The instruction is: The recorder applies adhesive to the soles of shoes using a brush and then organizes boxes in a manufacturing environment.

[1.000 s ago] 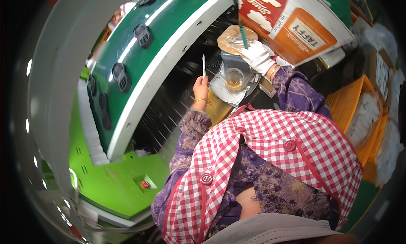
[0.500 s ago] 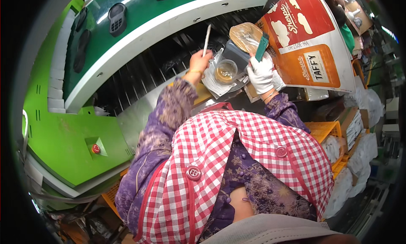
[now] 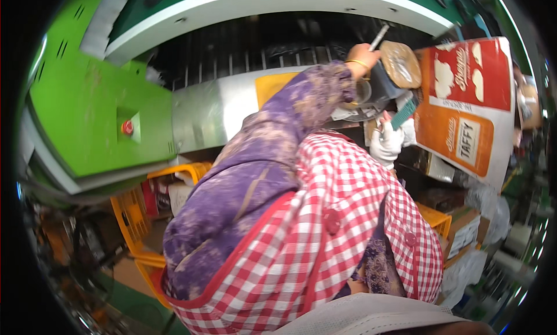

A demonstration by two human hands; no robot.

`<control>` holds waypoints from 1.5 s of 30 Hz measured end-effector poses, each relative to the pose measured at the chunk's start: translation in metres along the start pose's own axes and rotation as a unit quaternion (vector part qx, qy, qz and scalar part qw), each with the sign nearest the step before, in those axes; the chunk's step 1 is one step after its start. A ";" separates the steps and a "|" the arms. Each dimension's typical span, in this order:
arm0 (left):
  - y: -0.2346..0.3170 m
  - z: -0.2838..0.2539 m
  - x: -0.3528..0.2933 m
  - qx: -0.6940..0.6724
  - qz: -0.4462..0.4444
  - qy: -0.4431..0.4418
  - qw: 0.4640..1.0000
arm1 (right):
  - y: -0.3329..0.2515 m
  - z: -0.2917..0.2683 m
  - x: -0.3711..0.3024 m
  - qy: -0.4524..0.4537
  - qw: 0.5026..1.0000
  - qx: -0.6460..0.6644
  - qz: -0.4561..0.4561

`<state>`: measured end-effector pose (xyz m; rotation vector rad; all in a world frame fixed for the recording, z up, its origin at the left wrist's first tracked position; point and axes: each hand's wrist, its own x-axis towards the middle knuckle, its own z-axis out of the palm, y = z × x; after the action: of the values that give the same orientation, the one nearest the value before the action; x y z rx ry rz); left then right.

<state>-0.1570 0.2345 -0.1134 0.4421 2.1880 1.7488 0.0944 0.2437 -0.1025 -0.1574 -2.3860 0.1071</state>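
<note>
My left hand [image 3: 364,57], bare with a yellow bracelet at the wrist, is closed round a slim white stick [image 3: 379,38] that points up and to the right. Its far end is too small to make out. Partly hidden behind that wrist is a clear plastic cup [image 3: 364,91]. My right hand [image 3: 386,142] wears a white glove with bare fingertips showing. It grips a flat teal piece [image 3: 404,114] with a textured face, tilted upward. Between and beyond the hands sit a grey-blue tub [image 3: 383,82] and a tan rounded board [image 3: 400,65] under clear film.
A large red and orange printed carton [image 3: 464,105] stands at right. A white-edged green conveyor [image 3: 272,3] curves across the back. At left is a green machine housing [image 3: 87,103] with a red button [image 3: 127,127]. Yellow crates [image 3: 130,219] sit below.
My left hand has moved right with the stick, over the tub and near my right hand. The view has swung left. The teal piece stays in my right hand, now turned more face-on.
</note>
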 end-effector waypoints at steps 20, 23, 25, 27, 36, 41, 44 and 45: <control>-0.055 -0.090 -0.076 -0.345 -0.164 -0.068 0.922 | 0.008 0.000 -0.009 -0.032 0.997 0.072 -0.007; -0.115 -0.170 -0.139 -0.399 -0.192 0.033 0.896 | 0.007 0.011 -0.006 -0.050 0.992 0.110 -0.044; -0.153 -0.219 -0.175 -0.383 -0.207 0.161 0.886 | 0.002 0.019 -0.002 -0.057 0.987 0.135 -0.068; -0.189 -0.261 -0.205 -0.352 -0.217 0.286 0.864 | -0.006 0.027 0.004 -0.046 0.979 0.169 -0.101; -0.290 -0.388 -0.289 0.135 -0.302 0.425 0.843 | -0.052 0.024 0.004 -0.104 0.943 0.262 -0.177; -0.272 -0.359 -0.299 0.349 -0.152 0.485 0.787 | -0.050 0.034 0.013 -0.073 0.949 0.249 -0.178; -0.257 -0.346 -0.301 0.367 -0.115 0.473 0.793 | -0.048 0.036 0.018 -0.084 0.947 0.253 -0.177; -0.254 -0.347 -0.303 0.376 -0.129 0.452 0.799 | -0.049 0.037 0.019 -0.091 0.951 0.246 -0.164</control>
<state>-0.0404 -0.2525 -0.2746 -0.7007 3.3592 0.9060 0.0508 0.1971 -0.1106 0.5025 -2.4496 0.5702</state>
